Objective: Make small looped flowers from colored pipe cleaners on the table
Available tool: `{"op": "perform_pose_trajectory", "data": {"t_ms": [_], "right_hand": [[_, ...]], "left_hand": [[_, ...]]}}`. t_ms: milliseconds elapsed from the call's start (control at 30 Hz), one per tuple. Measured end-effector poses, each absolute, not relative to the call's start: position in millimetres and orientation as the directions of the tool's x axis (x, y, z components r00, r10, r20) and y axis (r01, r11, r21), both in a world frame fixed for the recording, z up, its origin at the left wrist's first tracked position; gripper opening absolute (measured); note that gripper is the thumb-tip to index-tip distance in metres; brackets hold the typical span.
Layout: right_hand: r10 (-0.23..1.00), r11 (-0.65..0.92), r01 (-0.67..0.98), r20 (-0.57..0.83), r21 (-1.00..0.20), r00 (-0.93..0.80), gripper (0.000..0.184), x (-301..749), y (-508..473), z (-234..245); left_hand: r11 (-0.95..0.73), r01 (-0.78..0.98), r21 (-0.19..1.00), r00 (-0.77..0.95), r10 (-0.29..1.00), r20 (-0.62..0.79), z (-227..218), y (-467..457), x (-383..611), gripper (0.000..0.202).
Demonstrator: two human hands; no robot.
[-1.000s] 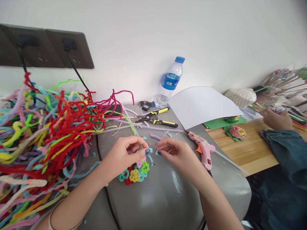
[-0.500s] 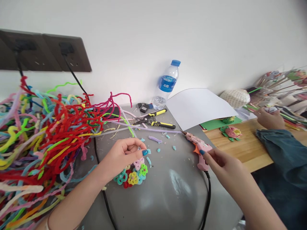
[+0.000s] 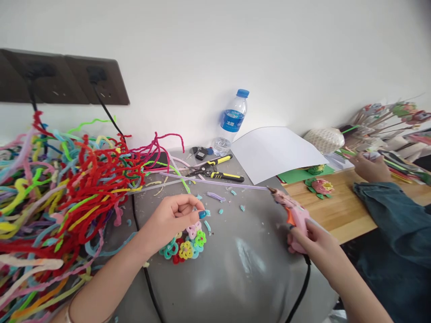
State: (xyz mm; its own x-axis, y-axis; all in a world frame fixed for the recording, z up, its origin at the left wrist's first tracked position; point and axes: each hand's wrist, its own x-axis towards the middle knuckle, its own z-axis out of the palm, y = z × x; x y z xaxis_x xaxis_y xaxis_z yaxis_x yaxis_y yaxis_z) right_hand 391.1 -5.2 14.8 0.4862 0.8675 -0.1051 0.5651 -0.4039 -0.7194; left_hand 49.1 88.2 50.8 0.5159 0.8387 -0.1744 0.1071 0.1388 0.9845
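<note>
My right hand (image 3: 314, 240) is wrapped round the grip of a pink hot glue gun (image 3: 286, 204) with an orange trigger, its nozzle pointing to the upper left. Thumb and fingertips of my left hand (image 3: 182, 215) are pinched together; a bit of light blue shows at the tips, but I cannot tell whether it is held or lies behind. Just below that hand sits a cluster of small pipe-cleaner flowers (image 3: 186, 249) in yellow, green, teal, pink and red. Small blue and lilac fuzzy scraps (image 3: 215, 196) lie beyond it on the grey table (image 3: 222, 287).
A heap of pipe cleaners (image 3: 84, 188) covers the left side. Yellow-black pliers (image 3: 222, 176), keys (image 3: 201, 153), a water bottle (image 3: 232, 121) and white paper (image 3: 276, 154) lie along the wall. At right another person's hand (image 3: 370, 167) is over a wooden table (image 3: 332, 215) with a paper flower (image 3: 319, 187).
My right hand has closed round the glue gun's grip, and the gun has shifted slightly right. My left hand stays pinched in nearly the same place.
</note>
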Motion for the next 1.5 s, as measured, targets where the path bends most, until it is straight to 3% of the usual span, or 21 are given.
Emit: {"op": "perform_pose_trajectory", "data": {"t_ms": [67, 133, 333, 467, 667, 933, 1267, 1500], "right_hand": [[0.851, -0.377, 0.281, -0.211, -0.882, 0.481, 0.029, 383.0, -16.7, 22.3], [0.859, -0.323, 0.121, -0.237, -0.939, 0.453, 0.031, 368.5, -26.3, 32.5], [0.88, -0.324, -0.078, -0.33, -0.943, 0.34, 0.035, 324.2, -35.3, 47.8], [0.877, -0.276, -0.192, -0.329, -0.942, 0.351, 0.022, 332.2, -21.2, 39.3], [0.853, -0.039, -0.5, -0.29, -0.865, 0.435, 0.01, 360.7, -4.1, 34.9], [0.848, 0.001, -0.228, -0.12, -0.974, 0.516, 0.02, 347.6, -13.6, 37.7], [0.961, -0.212, -0.14, -0.232, -0.967, 0.148, 0.048, 304.0, -44.1, 42.8], [0.985, -0.172, -0.125, -0.17, -0.977, -0.022, 0.049, 295.1, -52.4, 24.9]], "left_hand": [[0.131, 0.108, 0.985, 0.516, 0.84, -0.169, 51.4, 88.2, 49.3, 0.023], [0.124, 0.118, 0.985, 0.515, 0.841, -0.167, 51.6, 88.1, 49.2, 0.024], [0.128, 0.135, 0.982, 0.514, 0.839, -0.18, 50.1, 88.3, 48.9, 0.026], [0.127, 0.132, 0.983, 0.506, 0.844, -0.177, 49.0, 89.3, 48.3, 0.025], [0.132, 0.145, 0.981, 0.504, 0.843, -0.188, 49.4, 90.7, 47.4, 0.02], [0.077, 0.17, 0.982, 0.471, 0.869, -0.15, 48.9, 91.4, 48.9, 0.022], [0.073, 0.178, 0.981, 0.5, 0.853, -0.154, 53.8, 87.3, 50.8, 0.022], [0.008, 0.165, 0.986, 0.518, 0.851, -0.093, 57.7, 86.3, 49.8, 0.018]]}}
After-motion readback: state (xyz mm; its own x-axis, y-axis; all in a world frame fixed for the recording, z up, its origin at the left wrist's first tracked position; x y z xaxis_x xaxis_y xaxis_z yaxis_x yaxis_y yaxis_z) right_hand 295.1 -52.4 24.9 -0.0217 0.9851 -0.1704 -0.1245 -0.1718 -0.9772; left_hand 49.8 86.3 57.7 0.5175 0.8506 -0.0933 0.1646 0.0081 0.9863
